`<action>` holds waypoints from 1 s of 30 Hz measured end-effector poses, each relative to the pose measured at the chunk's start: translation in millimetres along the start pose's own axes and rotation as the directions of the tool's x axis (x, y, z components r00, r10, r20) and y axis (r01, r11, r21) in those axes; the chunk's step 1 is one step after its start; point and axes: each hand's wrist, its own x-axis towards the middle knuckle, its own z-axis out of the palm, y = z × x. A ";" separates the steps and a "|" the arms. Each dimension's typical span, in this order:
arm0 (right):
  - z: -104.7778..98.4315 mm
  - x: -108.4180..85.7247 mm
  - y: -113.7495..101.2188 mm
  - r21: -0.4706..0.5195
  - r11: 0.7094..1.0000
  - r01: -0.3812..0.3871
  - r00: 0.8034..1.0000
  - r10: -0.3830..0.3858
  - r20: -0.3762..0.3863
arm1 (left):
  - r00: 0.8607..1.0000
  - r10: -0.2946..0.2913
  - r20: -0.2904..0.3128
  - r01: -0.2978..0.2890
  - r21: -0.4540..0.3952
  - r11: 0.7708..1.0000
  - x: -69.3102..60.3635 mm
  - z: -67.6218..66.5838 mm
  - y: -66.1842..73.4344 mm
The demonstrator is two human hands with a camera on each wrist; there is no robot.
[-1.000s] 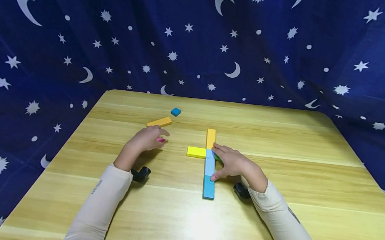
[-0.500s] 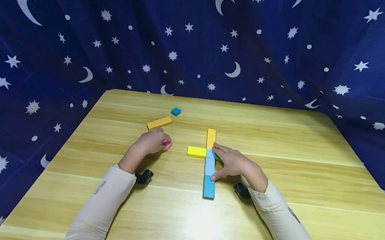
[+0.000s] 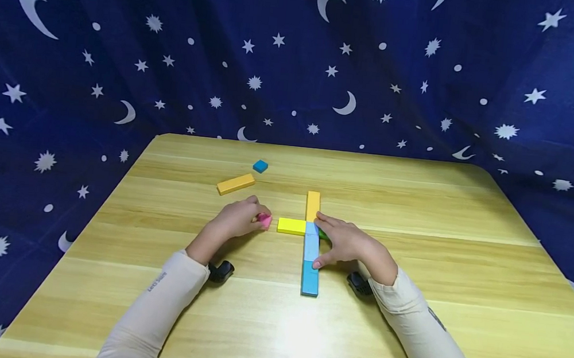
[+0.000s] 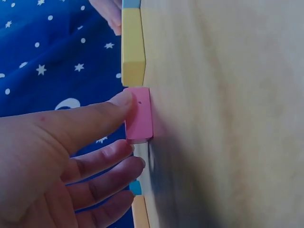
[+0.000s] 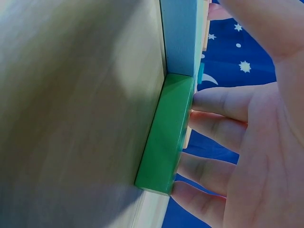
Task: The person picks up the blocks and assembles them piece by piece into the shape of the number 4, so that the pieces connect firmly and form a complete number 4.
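Note:
Between thumb and fingers, the left hand (image 3: 237, 219) pinches a pink block (image 3: 264, 221), just left of the yellow block (image 3: 291, 226). In the left wrist view the thumb lies on the pink block (image 4: 138, 114), close to the yellow block's end (image 4: 133, 52). The right hand (image 3: 345, 243) rests with spread, fairly straight fingers over the joined blocks, its thumb on the blue block (image 3: 310, 279). Its fingertips touch the green block (image 5: 166, 135) in the right wrist view. Light blue blocks (image 3: 311, 247) and an orange block (image 3: 312, 205) continue the column.
Behind the left hand lie a loose orange block (image 3: 235, 184) and a small blue block (image 3: 260, 166) on the wooden table (image 3: 189, 331). A dark blue curtain (image 3: 273, 108) with moons and stars hangs behind. Black wrist cameras are strapped under both wrists.
The left hand has moved right with the pink block, from near the loose orange block to beside the yellow one. The right hand has stayed in place.

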 end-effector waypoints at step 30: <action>-0.5 1.5 -0.4 0.003 1.000 -0.008 1.000 0.008 0.003 | 1.000 0.013 -0.013 -0.013 0.035 0.999 -1.4 -2.4 5.3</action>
